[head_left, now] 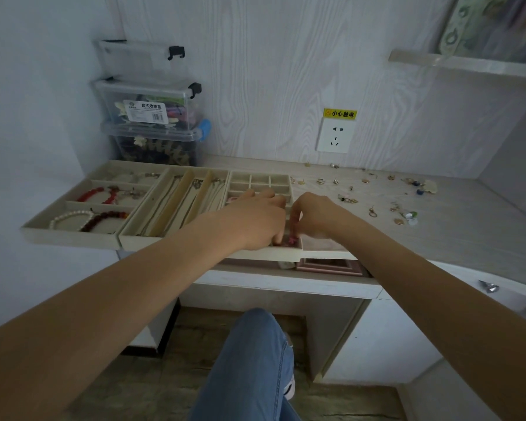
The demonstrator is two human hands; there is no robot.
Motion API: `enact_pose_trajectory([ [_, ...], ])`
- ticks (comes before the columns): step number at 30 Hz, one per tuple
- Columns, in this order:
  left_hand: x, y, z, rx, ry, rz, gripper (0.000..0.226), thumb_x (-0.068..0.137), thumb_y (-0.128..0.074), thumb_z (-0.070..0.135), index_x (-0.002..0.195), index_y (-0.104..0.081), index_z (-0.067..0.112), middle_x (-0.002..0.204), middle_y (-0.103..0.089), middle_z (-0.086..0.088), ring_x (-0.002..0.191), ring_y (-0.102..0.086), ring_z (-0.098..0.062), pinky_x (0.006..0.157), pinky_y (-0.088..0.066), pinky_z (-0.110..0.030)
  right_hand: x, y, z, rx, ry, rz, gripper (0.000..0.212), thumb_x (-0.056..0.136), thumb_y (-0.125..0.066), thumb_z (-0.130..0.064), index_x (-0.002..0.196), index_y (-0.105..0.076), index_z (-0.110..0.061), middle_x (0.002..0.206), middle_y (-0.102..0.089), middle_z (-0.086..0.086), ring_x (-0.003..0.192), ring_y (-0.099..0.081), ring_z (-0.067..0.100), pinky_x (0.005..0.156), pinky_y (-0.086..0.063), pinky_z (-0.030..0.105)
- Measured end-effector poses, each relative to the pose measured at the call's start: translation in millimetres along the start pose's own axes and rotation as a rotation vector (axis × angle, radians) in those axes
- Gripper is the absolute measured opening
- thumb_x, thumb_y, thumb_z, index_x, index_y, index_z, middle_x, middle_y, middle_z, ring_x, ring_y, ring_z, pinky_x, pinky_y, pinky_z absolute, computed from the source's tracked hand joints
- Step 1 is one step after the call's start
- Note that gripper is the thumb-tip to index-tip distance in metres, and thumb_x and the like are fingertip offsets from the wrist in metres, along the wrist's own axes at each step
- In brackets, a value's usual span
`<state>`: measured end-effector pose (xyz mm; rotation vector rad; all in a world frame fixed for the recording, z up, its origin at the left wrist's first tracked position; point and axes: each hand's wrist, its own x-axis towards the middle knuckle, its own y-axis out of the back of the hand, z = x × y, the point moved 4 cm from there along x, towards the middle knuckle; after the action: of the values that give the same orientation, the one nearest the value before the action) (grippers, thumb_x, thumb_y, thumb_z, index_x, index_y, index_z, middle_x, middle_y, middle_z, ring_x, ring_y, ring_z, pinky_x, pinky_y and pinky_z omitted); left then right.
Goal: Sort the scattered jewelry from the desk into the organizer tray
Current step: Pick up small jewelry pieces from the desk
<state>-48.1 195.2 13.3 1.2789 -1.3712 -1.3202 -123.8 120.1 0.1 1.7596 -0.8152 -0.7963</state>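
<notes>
Dim, bluish, even light with soft shadows (wide-angle bending at the edges), far corners slightly blurred.

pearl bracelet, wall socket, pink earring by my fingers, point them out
pearl bracelet [70,216]: head view, top of the bead loop
wall socket [334,137]: head view, middle of the faceplate
pink earring [291,239]: head view, its pink body

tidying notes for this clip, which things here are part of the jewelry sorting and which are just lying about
Part of the job:
- grid tray
- necklace tray
- bracelet tray
- loose earrings on desk
- small pink piece
- left hand, right hand

Just lying about:
- stacked clear boxes
- wall socket
- pink frame
</notes>
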Motion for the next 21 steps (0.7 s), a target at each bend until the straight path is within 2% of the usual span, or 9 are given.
enact_pose_trajectory([
  [3,1,0,2,0.020,-0.012,0.025,0.029,0.091,-0.052,0.014,0.115,-0.064,0.023,0.139,-0.039,-0.001,0.130,-0.029,-0.020,0.109,-0.024,-0.039,-1,-2,-2,-0.009,0.008,-0.022,0.020,0.089,-0.057,-0.010,0.108,-0.061,-0.005,0.102,-0.061,0.012,0.084,-0.052,0.022,0.070,-0.042,0.029],
  [6,2,1,1,0.001,0.000,0.011,0.030,0.090,-0.051,0.012,0.116,-0.063,0.022,0.138,-0.039,-0.002,0.130,-0.029,-0.020,0.110,-0.024,-0.040,-3,-2,-8,-0.037,0.037,-0.052,0.014,0.088,-0.055,-0.012,0.102,-0.057,-0.009,0.093,-0.056,0.009,0.084,-0.050,0.022,0.075,-0.042,0.031],
  [8,2,1,0,-0.011,0.006,0.005,0.030,0.089,-0.052,0.012,0.115,-0.064,0.022,0.138,-0.039,-0.001,0.131,-0.029,-0.020,0.111,-0.024,-0.042,-2,-3,-11,-0.073,0.037,-0.057,0.018,0.088,-0.055,-0.013,0.106,-0.057,-0.010,0.090,-0.051,0.006,0.085,-0.049,0.023,0.077,-0.043,0.033],
  [17,2,-4,0,0.010,-0.020,0.026,0.031,0.092,-0.051,0.013,0.117,-0.065,0.023,0.137,-0.039,-0.001,0.130,-0.029,-0.020,0.109,-0.026,-0.039,-7,-2,-4,0.024,0.018,-0.058,0.022,0.088,-0.059,-0.007,0.108,-0.065,-0.002,0.107,-0.063,0.014,0.080,-0.052,0.019,0.068,-0.041,0.026],
  [18,2,-5,1,0.019,-0.022,0.026,0.030,0.092,-0.050,0.012,0.116,-0.065,0.023,0.136,-0.039,-0.001,0.129,-0.029,-0.020,0.109,-0.026,-0.039,-7,-1,-2,0.049,0.017,-0.063,0.021,0.088,-0.059,-0.009,0.107,-0.066,-0.001,0.105,-0.064,0.014,0.074,-0.053,0.017,0.063,-0.042,0.023],
  [20,3,-4,2,0.028,-0.030,0.031,0.030,0.091,-0.050,0.011,0.115,-0.066,0.022,0.135,-0.040,-0.002,0.128,-0.030,-0.020,0.108,-0.028,-0.039,-10,0,1,0.140,0.007,-0.081,0.021,0.089,-0.060,-0.014,0.105,-0.065,0.000,0.088,-0.061,0.011,0.060,-0.048,0.013,0.054,-0.039,0.020],
  [21,3,-3,2,0.016,-0.031,0.038,0.030,0.091,-0.050,0.010,0.114,-0.066,0.022,0.135,-0.041,-0.001,0.127,-0.031,-0.020,0.107,-0.028,-0.038,-12,2,3,0.216,0.003,-0.080,0.025,0.090,-0.059,-0.017,0.105,-0.064,0.002,0.080,-0.057,0.010,0.058,-0.046,0.013,0.055,-0.038,0.020],
])
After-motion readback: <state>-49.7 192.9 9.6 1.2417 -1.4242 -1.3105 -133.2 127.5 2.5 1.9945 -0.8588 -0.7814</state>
